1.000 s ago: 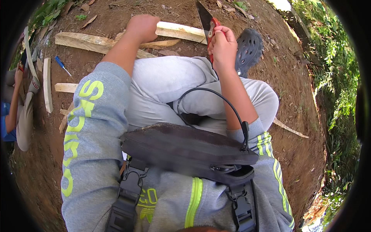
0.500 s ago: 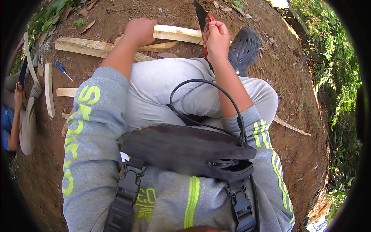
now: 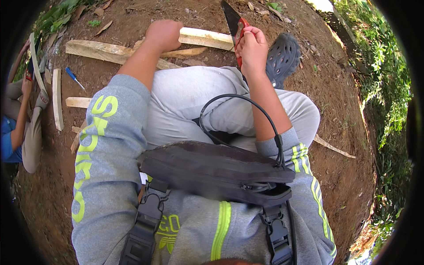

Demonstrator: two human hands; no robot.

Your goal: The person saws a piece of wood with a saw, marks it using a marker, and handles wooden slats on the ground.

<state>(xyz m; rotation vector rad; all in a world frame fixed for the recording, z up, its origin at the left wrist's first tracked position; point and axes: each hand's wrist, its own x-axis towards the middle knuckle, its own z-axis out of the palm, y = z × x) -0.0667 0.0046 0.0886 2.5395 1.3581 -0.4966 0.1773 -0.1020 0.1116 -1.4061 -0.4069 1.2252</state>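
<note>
My left hand (image 3: 165,36) is closed around the left end of a pale, squared wooden strip (image 3: 205,38), pressing it down in front of my folded legs. In my right hand (image 3: 253,52) is a handsaw (image 3: 241,32) with a red handle and a dark blade. The blade slants away from me and crosses the strip near its right end. Part of the cut is hidden behind the handle and my fingers. A dark clog (image 3: 282,57) on my foot is just right of that hand.
A thicker wooden beam (image 3: 97,50) lies left of my left hand. Further left are a blue-handled screwdriver (image 3: 74,78) and more wooden strips (image 3: 57,99). At the far left sits another person (image 3: 22,119) with a red-handled saw. A black bag (image 3: 216,170) hangs at my chest.
My right hand and the saw have come slightly toward me across the strip. My left hand keeps its grip. The other person's hand and saw have moved up and away.
</note>
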